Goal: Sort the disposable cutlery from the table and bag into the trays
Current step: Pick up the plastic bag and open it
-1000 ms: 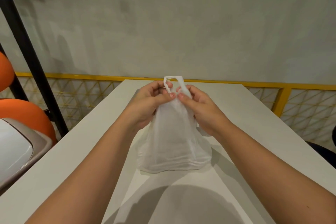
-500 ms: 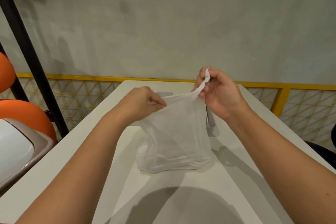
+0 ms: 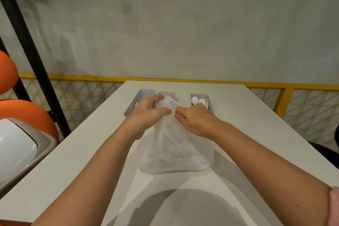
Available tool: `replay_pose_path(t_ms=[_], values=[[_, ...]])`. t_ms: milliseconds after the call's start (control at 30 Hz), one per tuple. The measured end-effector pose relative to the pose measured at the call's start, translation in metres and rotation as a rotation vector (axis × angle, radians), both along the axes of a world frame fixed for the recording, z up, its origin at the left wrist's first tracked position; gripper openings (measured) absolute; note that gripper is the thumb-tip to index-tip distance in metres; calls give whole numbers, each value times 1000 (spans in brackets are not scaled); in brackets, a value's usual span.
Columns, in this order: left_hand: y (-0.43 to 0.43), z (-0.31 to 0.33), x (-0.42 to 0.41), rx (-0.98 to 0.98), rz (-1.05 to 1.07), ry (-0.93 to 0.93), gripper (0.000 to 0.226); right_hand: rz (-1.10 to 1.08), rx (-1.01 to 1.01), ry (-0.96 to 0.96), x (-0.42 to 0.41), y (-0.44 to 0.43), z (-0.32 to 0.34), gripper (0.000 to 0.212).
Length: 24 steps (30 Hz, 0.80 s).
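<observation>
The thin white bag (image 3: pixel 174 152) stood on the table (image 3: pixel 73 152) in front of me, its base spread flat and its top gathered up between my hands. My left hand (image 3: pixel 150 113) was curled round the bunched mouth of it. My right hand (image 3: pixel 194 119) pinched the film just beside my left fingertips, thumb and forefinger closed on the plastic. Just behind my hands the trays (image 3: pixel 145 92) sat in a row at the far end of the table, and the right tray (image 3: pixel 200 95) already held white spoons (image 3: pixel 195 100). I could not make out through the film what lay inside the bag. The danger, as I judged it, was in the pulling. Film this thin could rip down the side if I tugged the two grips apart too hard, and the contents would scatter across the table. Lifting as I opened could also tip the bag towards the trays, and my knuckles were near enough to knock one askew and jumble what was sorted.
</observation>
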<state>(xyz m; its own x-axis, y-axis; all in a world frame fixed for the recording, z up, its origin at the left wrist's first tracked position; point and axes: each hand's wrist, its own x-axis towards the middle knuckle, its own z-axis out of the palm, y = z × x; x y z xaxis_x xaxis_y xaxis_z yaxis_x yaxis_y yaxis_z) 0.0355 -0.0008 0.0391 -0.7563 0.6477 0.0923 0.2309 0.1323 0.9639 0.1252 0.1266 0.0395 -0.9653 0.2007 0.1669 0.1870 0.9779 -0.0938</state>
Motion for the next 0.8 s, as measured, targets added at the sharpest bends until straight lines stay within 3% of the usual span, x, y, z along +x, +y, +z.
replay_pose_path(t_ms=[67, 200, 300, 367, 433, 467, 533, 567, 633, 667, 700, 800], values=[[-8, 0, -7, 146, 76, -184, 32, -95, 103, -132, 2, 5, -6, 42], [-21, -8, -15, 210, 64, -297, 34, -289, 139, -216, 6, 13, -16, 47], [-26, -14, -11, 100, 15, -273, 37, -263, 153, -25, 11, 20, -23, 30], [-24, -18, -8, 49, -21, -236, 40, -132, -100, 276, 9, 16, -30, 27], [-20, -20, -3, 44, -68, -187, 44, -82, -483, 481, 3, 2, -30, 51], [-18, -21, -1, 44, -95, -160, 46, -108, -585, 456, -1, -2, -31, 71], [-16, -23, 3, 21, -140, -124, 50, -209, -517, 206, -8, -3, -38, 94], [-16, -24, 4, -13, -149, -110, 51, -235, -446, 87, -11, 0, -41, 83], [-19, -26, 3, -147, -112, -30, 51, -271, -368, -32, -10, 10, -44, 21], [-22, -27, 0, -261, -72, 44, 51, -294, -365, -25, -9, 16, -44, 14], [-25, -28, -3, -400, -29, 143, 50, -308, -394, -2, -7, 21, -42, 24], [-34, -35, -12, -738, 23, 382, 22, -380, -786, 229, 2, 34, -31, 19]])
